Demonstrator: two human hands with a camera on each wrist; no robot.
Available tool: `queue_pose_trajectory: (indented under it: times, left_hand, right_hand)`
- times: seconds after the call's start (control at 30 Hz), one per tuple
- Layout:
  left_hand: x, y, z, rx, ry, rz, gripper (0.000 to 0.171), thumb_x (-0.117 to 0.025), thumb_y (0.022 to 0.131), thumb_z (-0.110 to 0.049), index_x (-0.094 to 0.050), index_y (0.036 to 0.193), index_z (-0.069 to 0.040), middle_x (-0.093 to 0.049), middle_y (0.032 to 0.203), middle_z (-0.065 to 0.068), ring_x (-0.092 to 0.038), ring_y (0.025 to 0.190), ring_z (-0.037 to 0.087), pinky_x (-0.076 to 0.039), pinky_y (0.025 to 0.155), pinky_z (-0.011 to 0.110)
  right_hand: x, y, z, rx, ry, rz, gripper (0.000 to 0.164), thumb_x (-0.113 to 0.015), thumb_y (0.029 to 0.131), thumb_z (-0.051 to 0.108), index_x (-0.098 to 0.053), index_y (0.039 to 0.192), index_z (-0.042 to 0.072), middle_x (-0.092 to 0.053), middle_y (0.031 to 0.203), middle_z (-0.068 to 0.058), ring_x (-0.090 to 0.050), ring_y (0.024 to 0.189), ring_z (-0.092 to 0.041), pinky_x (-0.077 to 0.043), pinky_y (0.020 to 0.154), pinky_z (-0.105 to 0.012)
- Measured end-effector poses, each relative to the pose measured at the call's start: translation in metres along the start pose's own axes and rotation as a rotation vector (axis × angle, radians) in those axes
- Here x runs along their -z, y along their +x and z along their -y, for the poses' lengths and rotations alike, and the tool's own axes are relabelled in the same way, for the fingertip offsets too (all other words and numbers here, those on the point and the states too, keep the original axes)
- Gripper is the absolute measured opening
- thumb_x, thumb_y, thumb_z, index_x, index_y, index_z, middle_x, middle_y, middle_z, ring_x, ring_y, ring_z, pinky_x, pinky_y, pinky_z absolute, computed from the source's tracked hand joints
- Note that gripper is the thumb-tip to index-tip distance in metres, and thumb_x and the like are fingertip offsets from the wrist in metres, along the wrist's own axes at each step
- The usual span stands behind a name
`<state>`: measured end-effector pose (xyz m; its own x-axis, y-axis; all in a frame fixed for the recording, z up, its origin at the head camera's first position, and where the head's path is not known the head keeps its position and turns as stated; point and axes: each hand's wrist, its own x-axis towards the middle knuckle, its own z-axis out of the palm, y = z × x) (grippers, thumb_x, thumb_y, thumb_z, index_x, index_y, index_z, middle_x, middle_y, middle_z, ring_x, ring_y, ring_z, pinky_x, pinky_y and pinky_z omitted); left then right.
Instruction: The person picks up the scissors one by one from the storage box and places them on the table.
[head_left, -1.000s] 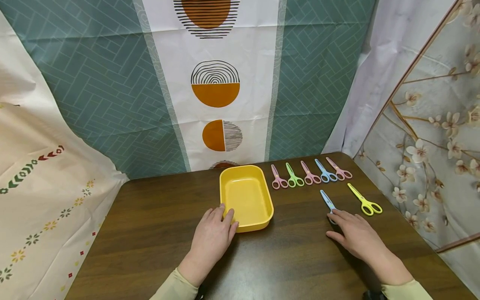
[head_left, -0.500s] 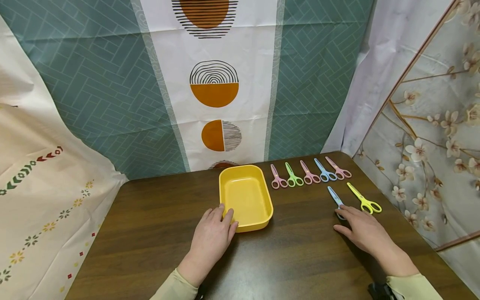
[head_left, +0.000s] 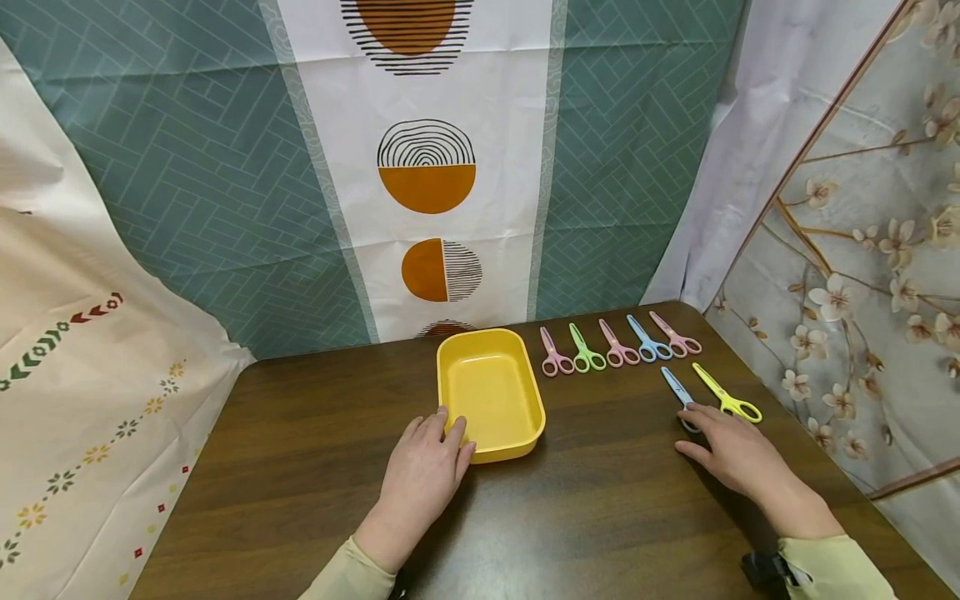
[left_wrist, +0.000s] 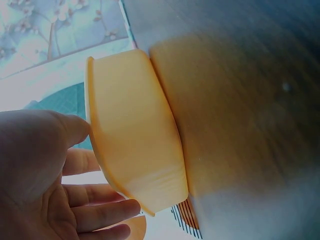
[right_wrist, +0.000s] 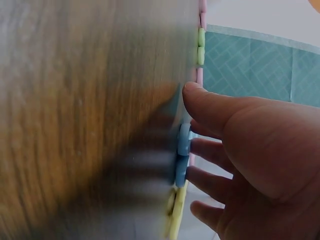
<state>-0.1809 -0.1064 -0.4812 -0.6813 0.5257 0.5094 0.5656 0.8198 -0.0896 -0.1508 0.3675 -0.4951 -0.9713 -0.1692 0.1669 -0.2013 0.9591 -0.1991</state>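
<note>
A yellow tray (head_left: pixel 491 392) stands on the brown table, and my left hand (head_left: pixel 423 471) rests at its near left corner. In the left wrist view, thumb and fingers touch the tray's rim (left_wrist: pixel 92 120) with the fingers loosely extended. To the right, the fingertips of my right hand (head_left: pixel 738 454) lie on the handles of light blue scissors (head_left: pixel 677 385), partly covering them. The right wrist view shows the blue handles (right_wrist: pixel 183 142) flat on the tabletop under extended fingers. Yellow scissors (head_left: pixel 722 393) lie just right of the blue pair, their handles close behind the hand.
Along the back right of the table (head_left: pixel 315 467) runs a row of several scissors: pink ones (head_left: pixel 557 354), a green pair (head_left: pixel 587 350) and another blue pair (head_left: pixel 649 342) among them. Patterned cloths (head_left: pixel 225 183) hang behind and at both sides.
My right hand has slid the light blue scissors to the right and slightly away, up beside the yellow pair. The left hand stays on the tray.
</note>
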Motion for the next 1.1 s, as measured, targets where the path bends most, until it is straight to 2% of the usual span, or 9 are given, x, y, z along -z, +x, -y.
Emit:
queue_pose_trajectory:
  times: [0.3,0.97,1.1]
  left_hand:
    - [0.0007,-0.0002,-0.0003,-0.001,-0.005,-0.003,0.039,-0.078,0.104,-0.035,-0.077,0.127,-0.003,-0.074,0.125,0.025,-0.076,0.114,0.037,-0.058,0.107,0.054]
    - [-0.0001,-0.0005,0.0,0.001,0.001,-0.003,0.039,-0.078,0.105,-0.035,-0.078,0.128,-0.003,-0.074,0.126,0.025,-0.077,0.113,0.037,-0.058,0.107,0.053]
    - [0.0001,-0.0005,-0.0001,-0.004,-0.007,-0.011,0.039,-0.079,0.104,-0.034,-0.077,0.127,-0.003,-0.074,0.125,0.025,-0.077,0.113,0.038,-0.059,0.105,0.054]
  right_hand:
    - [0.0026,-0.0016,-0.0048,-0.005,0.003,0.002,0.054,-0.086,0.098,0.029,-0.071,0.136,-0.006,-0.064,0.143,-0.035,-0.063,0.127,-0.058,-0.048,0.104,-0.074]
    - [0.0015,-0.0017,-0.008,-0.011,0.004,0.011,0.055,-0.085,0.098,0.029,-0.07,0.137,-0.006,-0.063,0.143,-0.035,-0.062,0.13,-0.057,-0.046,0.107,-0.074]
    - [0.0022,-0.0034,-0.0091,-0.005,-0.003,-0.004,0.059,-0.086,0.097,0.031,-0.068,0.139,-0.006,-0.061,0.146,-0.036,-0.06,0.132,-0.058,-0.046,0.107,-0.075]
